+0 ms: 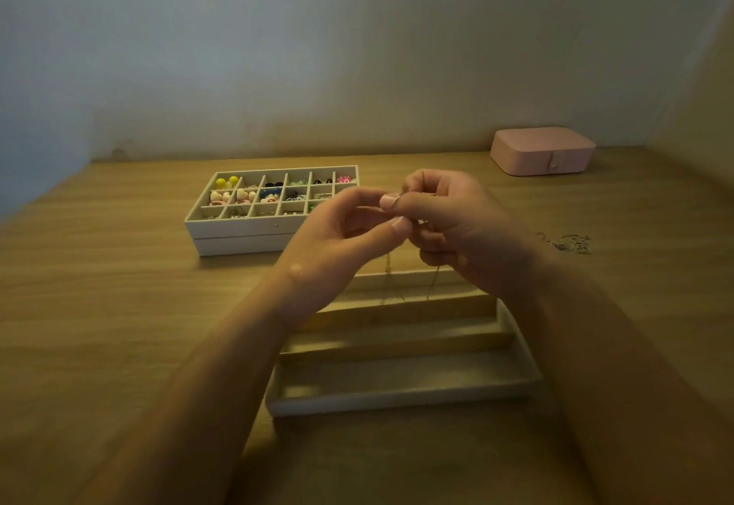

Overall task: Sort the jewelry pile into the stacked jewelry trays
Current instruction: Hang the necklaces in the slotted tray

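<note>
I see the left hand (337, 234) and right hand (460, 226) meeting fingertip to fingertip. Both pinch a thin chain (386, 286), and its strands hang over the far slot of the long tray (397, 401). To the left stand the stacked trays (238, 244), with earrings (221, 182) in the top grid. A chain pile (568, 244) lies to the right on the table (119, 306), and a pink box (542, 151) sits by the wall.

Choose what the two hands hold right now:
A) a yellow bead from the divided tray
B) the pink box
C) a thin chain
C: the fingers of the left hand and the right hand pinch a thin chain, whose strands hang down over the long-slot tray.
</note>
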Available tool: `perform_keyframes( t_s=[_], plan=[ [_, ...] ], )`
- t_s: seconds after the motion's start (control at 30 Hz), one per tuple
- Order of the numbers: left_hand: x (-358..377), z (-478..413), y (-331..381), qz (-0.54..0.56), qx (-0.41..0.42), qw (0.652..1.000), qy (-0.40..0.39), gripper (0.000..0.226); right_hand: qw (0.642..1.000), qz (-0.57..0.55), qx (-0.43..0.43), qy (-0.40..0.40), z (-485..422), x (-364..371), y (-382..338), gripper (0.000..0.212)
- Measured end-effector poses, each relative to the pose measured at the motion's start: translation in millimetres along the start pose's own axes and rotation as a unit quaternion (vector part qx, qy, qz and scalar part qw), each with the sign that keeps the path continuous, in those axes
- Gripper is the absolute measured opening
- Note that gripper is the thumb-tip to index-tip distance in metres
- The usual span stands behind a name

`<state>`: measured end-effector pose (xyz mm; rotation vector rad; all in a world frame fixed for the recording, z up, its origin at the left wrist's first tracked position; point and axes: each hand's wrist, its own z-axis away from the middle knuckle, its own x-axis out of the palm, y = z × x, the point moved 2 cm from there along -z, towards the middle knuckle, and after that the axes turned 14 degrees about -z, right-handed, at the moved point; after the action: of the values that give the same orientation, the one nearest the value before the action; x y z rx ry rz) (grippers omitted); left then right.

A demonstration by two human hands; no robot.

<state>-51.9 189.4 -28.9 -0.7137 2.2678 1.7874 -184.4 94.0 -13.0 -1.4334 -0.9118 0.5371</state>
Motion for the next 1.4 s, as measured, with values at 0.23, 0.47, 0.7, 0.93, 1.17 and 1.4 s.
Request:
perform_keyframes(
  t_s=[0.23, 0.47, 0.7, 0.93, 1.17, 1.4],
  plan=[
    [-18.6, 1.6, 0.2, 0.093, -0.06, 0.994, -0.025, 0.024, 1.0, 0.014, 0.006, 0.013, -5.8, -14.2, -0.3, 0.019],
    [-63.6, -8.3, 17.4, 0.315, -0.103, 0.942, 0.055, 0.033, 0.992, -0.077, -0.007, 0.095, -12.8, -45.6, 3.1, 0.02],
    [-60.9, 8.1, 13.5, 0.412, -0.122, 0.9, 0.074, 0.024, 0.956, -0.27, 0.06, 0.096, 1.0, -30.6, 12.3, 0.036],
    [-58.2, 22.8, 17.4, 0.475, -0.123, 0.863, 0.117, 0.022, 0.988, -0.079, 0.091, 0.094, 16.5, -23.3, 20.5, 0.04],
    [-58.5, 23.0, 32.3, 0.492, -0.09, 0.857, 0.125, 0.026, 0.971, 0.203, 0.125, 0.02, 30.2, -12.4, 15.7, 0.022],
    [-61.3, 17.2, 35.5, 0.5, -0.089, 0.851, 0.13, 0.026, 0.95, 0.281, 0.135, -0.029, 39.6, -14.5, 12.0, 0.018]
  ],
)
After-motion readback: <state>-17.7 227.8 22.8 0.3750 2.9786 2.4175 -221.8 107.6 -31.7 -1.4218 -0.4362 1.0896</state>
